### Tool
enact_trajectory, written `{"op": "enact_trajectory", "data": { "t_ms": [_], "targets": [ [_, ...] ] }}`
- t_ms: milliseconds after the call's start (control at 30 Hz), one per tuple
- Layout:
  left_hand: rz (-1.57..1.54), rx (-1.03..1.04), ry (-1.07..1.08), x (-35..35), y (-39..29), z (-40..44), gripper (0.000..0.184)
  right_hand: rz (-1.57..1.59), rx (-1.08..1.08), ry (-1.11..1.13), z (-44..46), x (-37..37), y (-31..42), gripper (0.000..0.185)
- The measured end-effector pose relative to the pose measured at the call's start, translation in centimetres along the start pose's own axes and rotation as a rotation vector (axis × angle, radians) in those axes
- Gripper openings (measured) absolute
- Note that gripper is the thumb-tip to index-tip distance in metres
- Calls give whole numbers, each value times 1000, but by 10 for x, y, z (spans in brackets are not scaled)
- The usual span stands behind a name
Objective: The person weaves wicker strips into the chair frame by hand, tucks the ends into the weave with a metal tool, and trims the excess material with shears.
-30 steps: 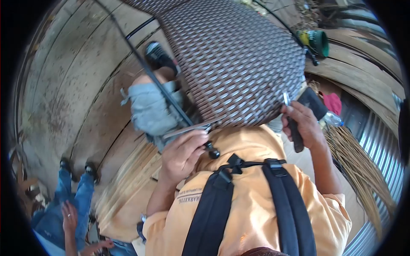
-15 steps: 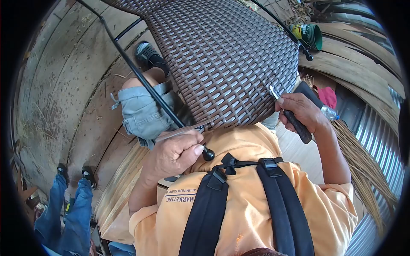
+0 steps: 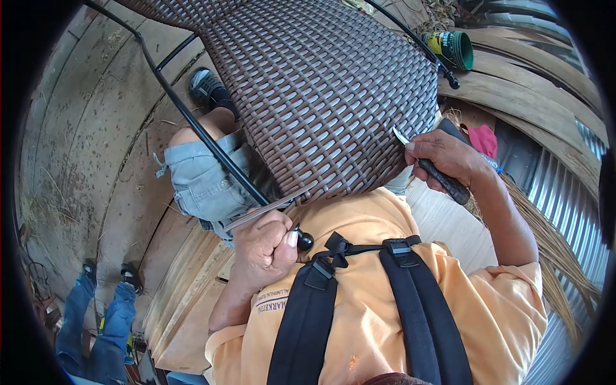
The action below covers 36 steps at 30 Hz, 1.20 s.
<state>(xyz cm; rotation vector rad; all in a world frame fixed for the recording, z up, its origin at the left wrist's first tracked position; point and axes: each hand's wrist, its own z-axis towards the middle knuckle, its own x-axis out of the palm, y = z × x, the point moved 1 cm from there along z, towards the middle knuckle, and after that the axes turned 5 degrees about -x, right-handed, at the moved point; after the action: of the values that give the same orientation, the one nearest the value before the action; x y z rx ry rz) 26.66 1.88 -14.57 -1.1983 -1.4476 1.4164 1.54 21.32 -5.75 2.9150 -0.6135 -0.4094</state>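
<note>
A woven brown wicker chair (image 3: 327, 96) with black metal tubing (image 3: 192, 119) leans across my lap. My left hand (image 3: 263, 247) is closed in a fist on a flat wicker strip (image 3: 276, 204), next to the tube's black ball end (image 3: 304, 240). The strip runs up to the lower left edge of the weave. My right hand (image 3: 443, 157) grips a knife (image 3: 443, 179) by its dark handle. Its short, pale blade (image 3: 400, 135) points up and left, over the lower right part of the weave.
A green can (image 3: 457, 50) lies on its side beyond the chair, near wooden planks (image 3: 526, 96). A bundle of long thin strands (image 3: 552, 256) and corrugated metal (image 3: 571, 199) are at the right. A person in blue jeans (image 3: 112, 321) stands at the lower left.
The chair and both hands have shifted slightly left in view. My left hand keeps its grip on the strip, and the right still holds the knife by the weave.
</note>
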Motion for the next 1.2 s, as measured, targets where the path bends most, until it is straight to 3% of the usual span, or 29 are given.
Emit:
{"op": "enact_trajectory", "data": {
  "t_ms": [267, 367, 467, 667, 700, 767, 867, 967, 1200],
  "targets": [
    [-29, 40, 100, -8, 1, -1, 16, -51, 4, 12, 1, -4, 11, 24],
    [-107, -77, 153, -12, 10, -8, 10, -46, -10, 20, 3, -8, 8, 27],
    [-161, -99, 172, -11, 8, -1, 30, -73, -84, 32, 6, -9, -1, 30],
    [-363, -316, 337, -26, 13, 11, 28, -249, -194, -59, 1, 0, -6, 36],
    [-380, -263, 279, -23, 6, 15, 19, -267, -220, -74, 2, 2, -10, 36],
    [-379, -302, 277, -23, 5, 11, 20, -296, -250, -88, 1, 3, -9, 36],
    [-348, -293, 221, -17, 10, 1, 22, -115, -92, -95, 4, 3, 0, 36],
    [-331, -235, 162, -13, 12, -2, 22, 59, -86, -83, 8, 2, 1, 36],
    [-327, -237, 166, -16, 15, -1, 19, -246, -275, -166, 7, 12, -3, 36]
  ]
}}
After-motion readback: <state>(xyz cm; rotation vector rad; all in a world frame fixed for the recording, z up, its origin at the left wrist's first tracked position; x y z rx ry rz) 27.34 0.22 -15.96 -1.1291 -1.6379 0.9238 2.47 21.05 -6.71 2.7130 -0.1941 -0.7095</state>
